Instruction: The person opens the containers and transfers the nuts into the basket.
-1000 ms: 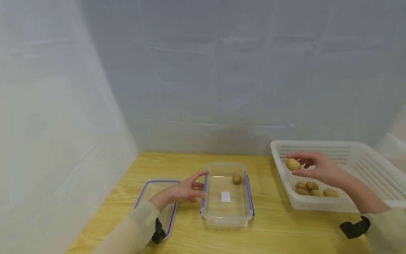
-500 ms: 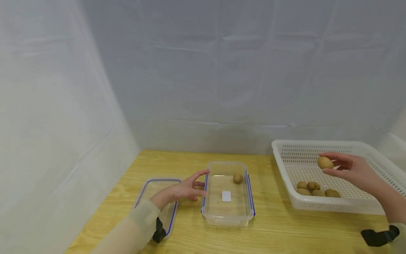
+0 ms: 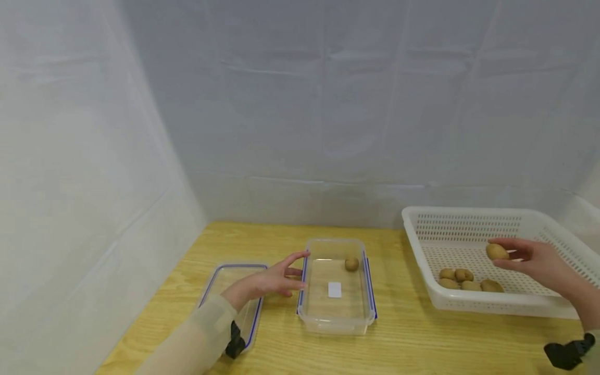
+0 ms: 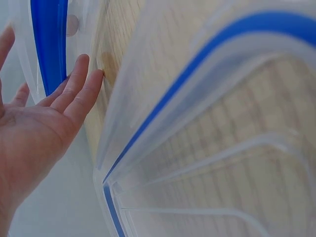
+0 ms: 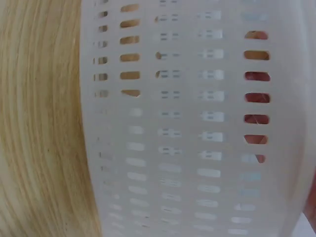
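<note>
Between thumb and fingers, my right hand (image 3: 539,261) pinches a potato (image 3: 497,252) inside the white slotted basket (image 3: 436,299). Several potatoes (image 3: 471,285) lie at the basket's near left. In the right wrist view the basket wall (image 5: 187,123) hides most of the hand. My left hand (image 3: 269,281) is at the left rim of a clear lidless container (image 3: 333,325), thumb and fingers spread. One small potato (image 3: 351,264) sits at its far right. Seen from the left wrist, the left hand (image 4: 44,128) lies beside the container's blue latch (image 4: 49,44), fingers extended.
A clear lid with a blue seal (image 3: 255,323) lies on the wooden table (image 3: 281,354), partly under the left forearm. White sheeting (image 3: 290,130) stands behind the table and along its left side.
My right hand has carried the potato rightward across the basket, then lowered it. My left hand stays at the container's left rim.
</note>
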A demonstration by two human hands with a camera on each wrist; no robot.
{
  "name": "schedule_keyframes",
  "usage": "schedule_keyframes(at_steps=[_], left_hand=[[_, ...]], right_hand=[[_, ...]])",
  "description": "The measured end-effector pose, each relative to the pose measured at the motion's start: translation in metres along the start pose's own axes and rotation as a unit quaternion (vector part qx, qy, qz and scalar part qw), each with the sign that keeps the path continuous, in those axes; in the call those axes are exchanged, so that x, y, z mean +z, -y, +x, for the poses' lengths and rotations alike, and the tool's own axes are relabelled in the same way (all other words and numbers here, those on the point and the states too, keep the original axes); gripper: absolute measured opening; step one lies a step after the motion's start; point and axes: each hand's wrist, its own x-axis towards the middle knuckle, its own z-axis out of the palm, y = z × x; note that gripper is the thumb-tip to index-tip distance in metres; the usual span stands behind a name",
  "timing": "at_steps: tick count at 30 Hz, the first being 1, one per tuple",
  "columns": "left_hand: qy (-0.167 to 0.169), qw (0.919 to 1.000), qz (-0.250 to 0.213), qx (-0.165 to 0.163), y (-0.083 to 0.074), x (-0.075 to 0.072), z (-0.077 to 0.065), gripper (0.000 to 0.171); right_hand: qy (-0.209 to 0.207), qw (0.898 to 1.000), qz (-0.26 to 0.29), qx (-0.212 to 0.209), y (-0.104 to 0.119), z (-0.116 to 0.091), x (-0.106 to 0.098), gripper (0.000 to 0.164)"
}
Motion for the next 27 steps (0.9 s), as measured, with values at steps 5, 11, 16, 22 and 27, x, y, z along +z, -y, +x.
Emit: schedule_keyframes(at_steps=[5, 11, 16, 22, 27], left_hand=[[-0.002, 1.0, 0.001, 0.0, 0.0, 0.0, 0.0, 0.08], [-0.002, 1.0, 0.004, 0.001, 0.001, 0.0, 0.001, 0.08], [-0.002, 1.0, 0.006, 0.001, 0.002, 0.0, 0.001, 0.08], [-0.002, 1.0, 0.007, 0.001, 0.002, 0.0, 0.001, 0.08], [-0.003, 1.0, 0.004, 0.001, 0.001, 0.0, 0.001, 0.08]], right_hand=[[0.033, 0.999, 0.027, -0.006, -0.01, 0.004, 0.004, 0.054], [0.056, 0.997, 0.037, -0.04, -0.021, 0.013, 0.006, 0.049], [0.087, 0.994, 0.039, -0.053, -0.026, 0.019, 0.009, 0.045], [0.11, 0.992, 0.01, -0.061, -0.028, 0.023, 0.012, 0.046], [0.123, 0.989, -0.007, -0.087, -0.031, 0.024, 0.015, 0.043]])
